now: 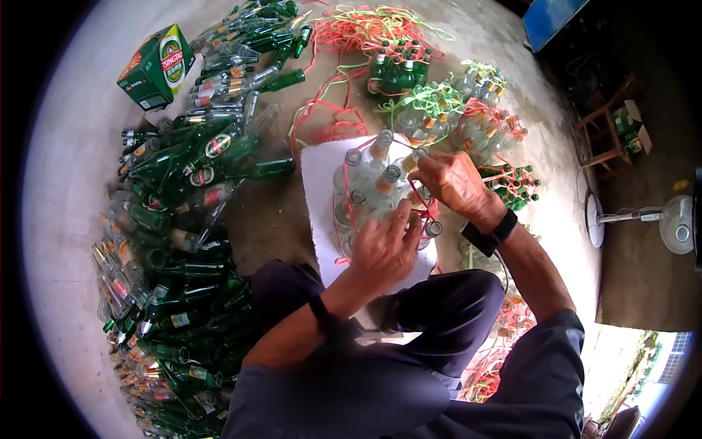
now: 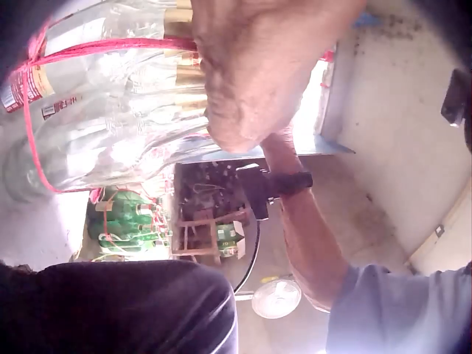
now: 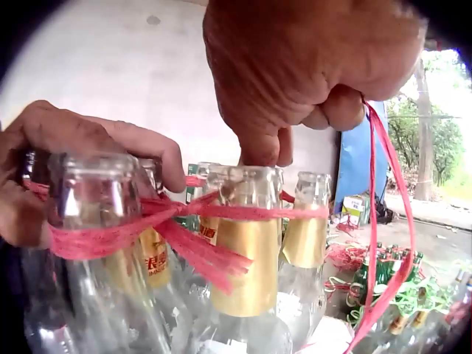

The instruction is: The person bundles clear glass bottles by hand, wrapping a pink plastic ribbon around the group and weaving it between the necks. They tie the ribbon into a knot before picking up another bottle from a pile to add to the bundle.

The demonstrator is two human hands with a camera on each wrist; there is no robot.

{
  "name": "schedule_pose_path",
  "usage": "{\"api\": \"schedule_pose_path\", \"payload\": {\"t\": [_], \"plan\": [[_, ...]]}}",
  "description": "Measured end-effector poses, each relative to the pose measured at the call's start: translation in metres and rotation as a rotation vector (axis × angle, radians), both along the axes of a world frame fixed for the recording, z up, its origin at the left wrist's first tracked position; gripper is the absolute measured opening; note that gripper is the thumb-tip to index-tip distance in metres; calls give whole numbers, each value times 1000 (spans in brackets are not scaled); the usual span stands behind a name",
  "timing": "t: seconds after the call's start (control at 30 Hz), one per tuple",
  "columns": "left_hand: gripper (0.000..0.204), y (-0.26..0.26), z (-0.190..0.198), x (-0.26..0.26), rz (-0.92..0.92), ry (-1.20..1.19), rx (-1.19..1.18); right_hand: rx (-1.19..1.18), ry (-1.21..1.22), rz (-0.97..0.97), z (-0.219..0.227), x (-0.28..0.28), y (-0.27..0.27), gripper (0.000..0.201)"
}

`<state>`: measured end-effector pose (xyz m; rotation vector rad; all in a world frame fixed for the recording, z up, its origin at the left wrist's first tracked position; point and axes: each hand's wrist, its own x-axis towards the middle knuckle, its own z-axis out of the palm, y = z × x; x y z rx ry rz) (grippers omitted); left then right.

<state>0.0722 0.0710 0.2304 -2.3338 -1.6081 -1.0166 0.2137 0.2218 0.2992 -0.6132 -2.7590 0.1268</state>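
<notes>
A cluster of clear glass bottles (image 1: 387, 174) with gold neck labels stands on a white board (image 1: 319, 197). Red plastic string (image 3: 280, 214) runs round the bottle necks and crosses in a knot. Over the far right of the cluster, my right hand (image 1: 455, 183) has its fingers curled on a length of the string, which hangs from them in a loop. Its fingertips are right at a bottle mouth (image 3: 251, 173). My left hand (image 1: 384, 252) rests on the near side among the necks, one finger reaching over toward the knot; its grip is partly hidden.
Loose green and clear bottles (image 1: 197, 271) lie heaped along the left, with a green beer carton (image 1: 157, 66) behind. Tied bottle bundles (image 1: 431, 110) stand at the back right near a tangle of string (image 1: 365, 29). A fan (image 1: 676, 223) stands at far right.
</notes>
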Motion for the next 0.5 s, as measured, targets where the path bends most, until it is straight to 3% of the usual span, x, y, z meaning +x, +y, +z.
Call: {"api": "schedule_pose_path", "payload": {"t": [0.07, 0.17, 0.2, 0.27, 0.4, 0.5], "plan": [[44, 0, 2, -1, -6, 6, 5, -60, 40, -75, -9, 2, 2, 17], [43, -2, 9, -1, -12, 8, -36, -261, 107, -380, -14, 5, -1, 25], [43, -3, 8, -1, -14, 11, -36, -261, 109, -383, -16, 6, -1, 25], [43, -4, 9, 0, -31, -3, -84, -430, 166, -566, -23, 10, 0, 26], [45, -4, 9, 1, -18, 30, -80, -536, 233, -659, -52, 21, 2, 28], [45, -6, 9, 2, -12, 27, -65, -735, 484, -615, -70, 26, -3, 33]]}}
